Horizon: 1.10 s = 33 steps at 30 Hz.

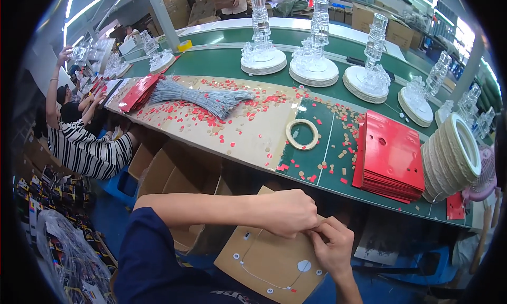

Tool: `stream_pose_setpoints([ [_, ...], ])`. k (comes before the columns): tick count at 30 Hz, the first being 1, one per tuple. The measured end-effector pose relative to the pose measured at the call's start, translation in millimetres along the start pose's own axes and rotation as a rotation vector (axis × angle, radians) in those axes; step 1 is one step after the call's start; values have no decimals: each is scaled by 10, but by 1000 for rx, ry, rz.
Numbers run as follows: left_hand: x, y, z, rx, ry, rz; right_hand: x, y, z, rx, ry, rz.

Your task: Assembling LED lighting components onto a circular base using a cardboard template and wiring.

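Note:
A brown cardboard panel [259, 256] lies tilted in front of my body, below the bench edge. Its face has small holes, a round pale spot [304, 265] and a thin white cord [264, 279] running across it. My left hand [293, 213] reaches across from the left, its fingers closed at the panel's upper right edge. There my right hand [334, 241] meets it, thumb and fingers pinched together. Whatever is between the fingertips is hidden or too small to make out.
On the bench are a grey wire bundle [200, 95], a tape roll [302, 134], stacked red sheets [391, 156] and a stack of pale rings [449, 161]. Clear plastic parts [319, 29] stand on white discs behind. An open carton [179, 177] and a person in stripes [87, 145] are left.

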<state>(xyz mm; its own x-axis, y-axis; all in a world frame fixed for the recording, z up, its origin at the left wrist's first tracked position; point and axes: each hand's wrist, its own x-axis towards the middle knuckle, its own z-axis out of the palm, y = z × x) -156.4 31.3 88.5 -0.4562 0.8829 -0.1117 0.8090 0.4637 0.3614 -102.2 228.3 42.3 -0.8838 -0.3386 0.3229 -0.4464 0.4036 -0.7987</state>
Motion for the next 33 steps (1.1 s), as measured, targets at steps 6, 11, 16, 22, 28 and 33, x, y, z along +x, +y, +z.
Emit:
stream_pose_setpoints([
  [6,-56,91,-78,88,-87,-89,41,9,4,63,-37,14],
  [11,-150,183,33,153,-13,-115,122,2,-29,103,-69,32],
  [16,-220,344,424,214,256,-191,166,41,-94,88,-119,31],
  [22,-162,517,711,398,478,-247,221,21,-109,-9,-182,19],
  [28,-94,687,856,493,563,-425,689,182,-312,-13,-695,-249],
  [33,-46,672,990,628,551,-482,1100,325,-209,57,-1026,-321],
])
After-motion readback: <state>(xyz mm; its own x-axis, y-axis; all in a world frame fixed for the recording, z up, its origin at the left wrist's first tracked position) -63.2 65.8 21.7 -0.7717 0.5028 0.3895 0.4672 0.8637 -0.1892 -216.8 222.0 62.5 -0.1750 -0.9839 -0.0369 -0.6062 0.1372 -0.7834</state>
